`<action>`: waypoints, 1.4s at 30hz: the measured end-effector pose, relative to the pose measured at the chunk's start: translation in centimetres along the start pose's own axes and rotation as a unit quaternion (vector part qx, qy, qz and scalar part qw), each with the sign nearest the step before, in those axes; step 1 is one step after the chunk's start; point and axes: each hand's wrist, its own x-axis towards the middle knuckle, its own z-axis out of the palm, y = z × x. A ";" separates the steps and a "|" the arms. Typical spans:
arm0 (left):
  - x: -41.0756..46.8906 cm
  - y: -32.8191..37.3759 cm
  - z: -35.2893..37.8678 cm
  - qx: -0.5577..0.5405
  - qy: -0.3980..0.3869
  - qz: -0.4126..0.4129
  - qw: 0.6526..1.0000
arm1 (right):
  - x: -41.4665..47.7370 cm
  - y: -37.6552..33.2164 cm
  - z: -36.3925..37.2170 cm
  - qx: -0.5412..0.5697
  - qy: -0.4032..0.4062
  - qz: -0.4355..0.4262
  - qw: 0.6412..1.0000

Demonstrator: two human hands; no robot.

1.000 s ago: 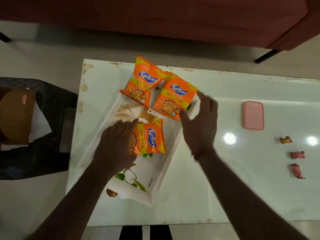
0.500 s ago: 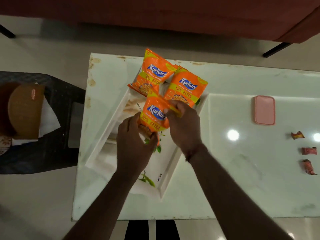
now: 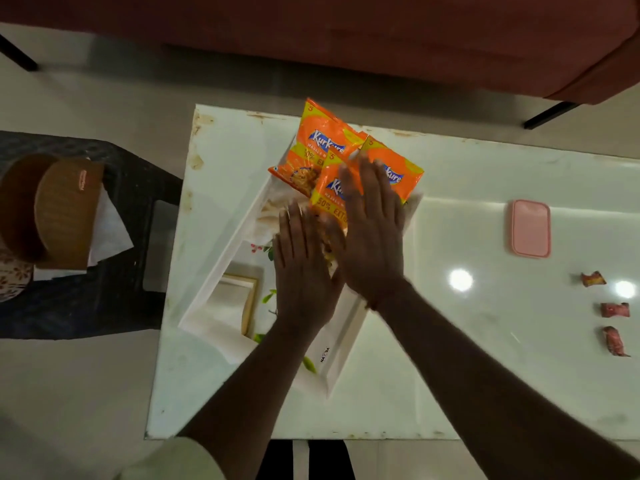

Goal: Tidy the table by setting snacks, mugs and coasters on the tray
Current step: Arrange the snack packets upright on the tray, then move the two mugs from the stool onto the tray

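A white rectangular tray (image 3: pixel 221 268) lies slanted on the white table (image 3: pixel 485 375). Three orange snack packets crowd its far end: one at the back left (image 3: pixel 318 140), one at the back right (image 3: pixel 403 169), and a third in front (image 3: pixel 329 199) overlapping both. My left hand (image 3: pixel 304 268) lies flat with straight fingers over the tray, just below the front packet. My right hand (image 3: pixel 372 230) is spread flat on the front and right packets, hiding much of them. Neither hand grips anything.
A pink lidded box (image 3: pixel 531 228) sits on the table at the right. Three small wrapped candies (image 3: pixel 614 310) lie in a column near the right edge. A brown round object on paper (image 3: pixel 55 213) rests on a dark stool left of the table. A red sofa (image 3: pixel 346 36) spans the back.
Both hands lifted the third packet from the tray's middle, carried it to the far end beside the other two, then let go and flattened over it.
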 end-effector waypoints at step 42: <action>-14.0 -17.4 -27.9 -0.030 -0.134 -0.030 0.990 | -13.1 -24.1 -11.1 0.052 -0.204 0.167 0.963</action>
